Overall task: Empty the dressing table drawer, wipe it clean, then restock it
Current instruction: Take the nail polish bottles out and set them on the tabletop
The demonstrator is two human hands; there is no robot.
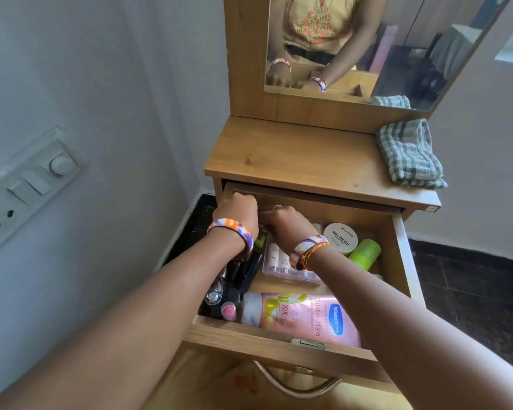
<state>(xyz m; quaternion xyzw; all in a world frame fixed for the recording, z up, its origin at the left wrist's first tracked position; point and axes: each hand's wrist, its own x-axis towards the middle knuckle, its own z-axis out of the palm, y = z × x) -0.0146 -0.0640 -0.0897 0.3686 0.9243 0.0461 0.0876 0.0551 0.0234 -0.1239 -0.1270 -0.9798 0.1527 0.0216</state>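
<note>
Drawer (pixel 403 247) of the dressing table stands pulled out under the wooden bench top (pixel 293 155), full of cosmetics. Both hands reach into its back left corner: the left hand (pixel 237 211) is curled, knuckles up, and the right hand (pixel 285 223) is curled beside it, touching it; what either one grips is hidden, so I cannot tell. A pink Vaseline lotion bottle (pixel 302 316) lies along the front wall. Dark makeup tubes (pixel 243 276) crowd the left side. A clear case of small bottles (pixel 282 261) sits mid-drawer, with a white nail polish remover tub (pixel 339 238) and a green container (pixel 365 253) at right. A folded checked cloth (pixel 409 155) rests on the bench top's right side, below the mirror (pixel 367 39).
</note>
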